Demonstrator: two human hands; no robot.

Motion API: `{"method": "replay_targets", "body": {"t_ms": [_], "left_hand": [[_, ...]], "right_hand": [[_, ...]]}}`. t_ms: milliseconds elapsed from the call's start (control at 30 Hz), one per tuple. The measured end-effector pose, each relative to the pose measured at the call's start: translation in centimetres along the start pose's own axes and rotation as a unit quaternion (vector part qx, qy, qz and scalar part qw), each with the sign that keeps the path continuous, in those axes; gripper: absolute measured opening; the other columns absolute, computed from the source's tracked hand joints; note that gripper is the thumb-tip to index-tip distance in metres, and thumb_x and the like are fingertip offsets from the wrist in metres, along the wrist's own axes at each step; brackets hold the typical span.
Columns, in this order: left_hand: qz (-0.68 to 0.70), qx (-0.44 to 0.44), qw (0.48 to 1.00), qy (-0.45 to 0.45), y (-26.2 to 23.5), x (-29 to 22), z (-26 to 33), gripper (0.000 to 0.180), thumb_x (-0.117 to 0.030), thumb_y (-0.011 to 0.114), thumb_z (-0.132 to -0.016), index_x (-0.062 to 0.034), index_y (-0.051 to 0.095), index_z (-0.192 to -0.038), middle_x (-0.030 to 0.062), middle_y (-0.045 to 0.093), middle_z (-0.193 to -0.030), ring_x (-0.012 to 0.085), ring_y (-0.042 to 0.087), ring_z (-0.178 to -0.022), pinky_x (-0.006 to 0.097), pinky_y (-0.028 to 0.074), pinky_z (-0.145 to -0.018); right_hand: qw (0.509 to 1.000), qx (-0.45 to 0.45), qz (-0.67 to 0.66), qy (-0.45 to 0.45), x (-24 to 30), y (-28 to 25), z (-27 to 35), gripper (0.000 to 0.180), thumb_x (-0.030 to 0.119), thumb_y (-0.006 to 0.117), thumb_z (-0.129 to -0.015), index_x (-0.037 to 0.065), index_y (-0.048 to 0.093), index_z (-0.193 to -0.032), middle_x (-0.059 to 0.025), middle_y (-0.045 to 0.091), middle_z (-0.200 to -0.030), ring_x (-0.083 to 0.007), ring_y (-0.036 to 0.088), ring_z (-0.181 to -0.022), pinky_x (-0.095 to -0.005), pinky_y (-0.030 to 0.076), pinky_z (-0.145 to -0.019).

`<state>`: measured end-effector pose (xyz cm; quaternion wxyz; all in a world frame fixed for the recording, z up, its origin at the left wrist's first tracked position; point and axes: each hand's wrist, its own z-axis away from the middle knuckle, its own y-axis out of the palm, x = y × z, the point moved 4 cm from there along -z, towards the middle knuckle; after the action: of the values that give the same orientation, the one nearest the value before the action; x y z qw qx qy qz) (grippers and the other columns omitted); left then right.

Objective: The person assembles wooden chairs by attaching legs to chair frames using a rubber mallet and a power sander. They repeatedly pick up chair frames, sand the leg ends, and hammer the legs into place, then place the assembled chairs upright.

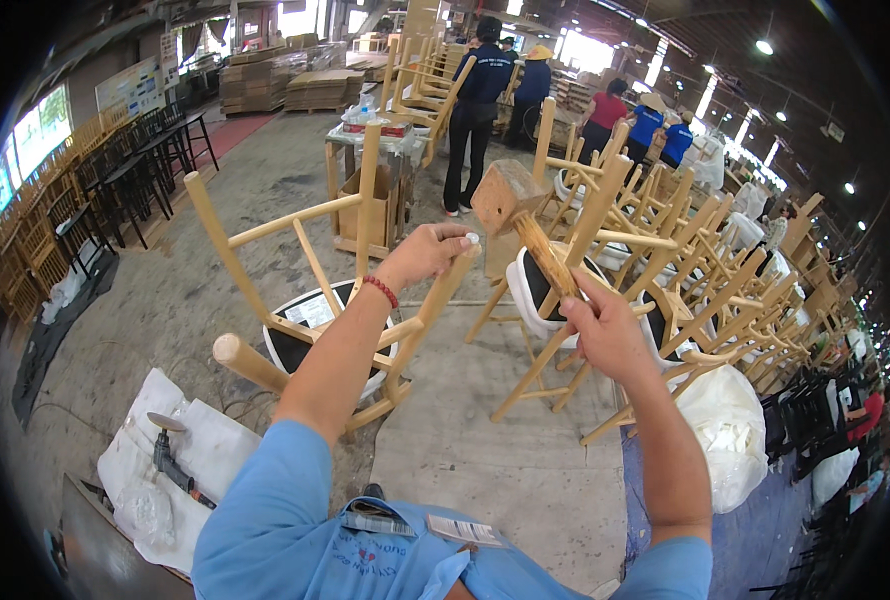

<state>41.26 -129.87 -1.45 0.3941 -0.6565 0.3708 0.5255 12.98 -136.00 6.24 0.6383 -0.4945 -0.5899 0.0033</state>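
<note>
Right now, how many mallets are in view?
1: a wooden mallet, raised in the right hand above the overturned chair that the left hand steadies. Others may be hidden among the stacked chairs.

This was a furniture workshop, a large factory hall with a bare concrete floor [265,200] and strip lights under a high roof. Unfinished wooden chairs [705,290] stood crowded in rows to the right, while dark finished ones [115,170] lined the left wall. Stacks of flat boards [285,85] sat on pallets at the back. Several people in blue shirts [485,90] worked among more chair frames. A wooden mallet [525,225] was raised over an upturned chair [315,300], and a power drill [170,460] lay on white sacking.
</note>
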Motion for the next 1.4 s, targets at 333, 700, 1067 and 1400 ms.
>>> {"method": "replay_targets", "body": {"t_ms": [333,700,1067,1400], "left_hand": [[-0.007,0.005,0.999,0.034,-0.5,-0.2,0.8,0.044,-0.032,0.064,-0.095,-0.0006,0.062,-0.125,-0.0035,0.058,-0.074,0.0044,0.047,-0.053,0.023,0.038,-0.048],[-0.209,-0.28,0.932,0.101,-1.7,3.0,3.5,0.053,-0.043,0.071,-0.085,-0.0009,0.066,-0.116,0.018,0.072,-0.097,0.0304,0.07,-0.092,0.042,0.053,-0.08],[-0.373,-0.201,0.905,0.037,1.3,2.0,2.9,0.048,-0.042,0.076,-0.078,-0.0024,0.066,-0.103,0.0191,0.071,-0.095,0.0384,0.068,-0.09,0.045,0.053,-0.08],[0.383,-0.276,0.876,-0.098,-6.5,13.4,4.4,0.018,-0.002,0.055,-0.092,0.0013,0.057,-0.11,0.0081,0.056,-0.091,0.0134,0.051,-0.072,0.028,0.043,-0.057]], "right_hand": [[0.998,0.026,0.041,0.046,4.0,-2.5,-1.2,0.048,0.024,0.056,-0.097,0.005,0.052,-0.14,-0.0021,0.057,-0.07,-0.0102,0.054,-0.062,-0.0289,0.046,-0.057],[0.939,-0.258,-0.112,-0.196,11.2,-13.1,1.1,0.049,0.048,0.045,-0.102,0.005,0.06,-0.084,-0.0006,0.05,-0.054,-0.0057,0.045,-0.043,-0.0218,0.032,-0.037],[0.978,0.145,0.136,0.071,-8.9,-7.1,3.9,0.042,0.027,0.052,-0.099,0.008,0.056,-0.136,-0.0025,0.054,-0.063,-0.0118,0.052,-0.051,-0.0296,0.044,-0.049],[0.932,-0.089,-0.266,0.227,-20.5,-2.5,9.6,0.029,0.028,0.055,-0.1,0.006,0.06,-0.118,0.0,0.051,-0.062,-0.0072,0.045,-0.042,-0.0236,0.034,-0.035]]}}
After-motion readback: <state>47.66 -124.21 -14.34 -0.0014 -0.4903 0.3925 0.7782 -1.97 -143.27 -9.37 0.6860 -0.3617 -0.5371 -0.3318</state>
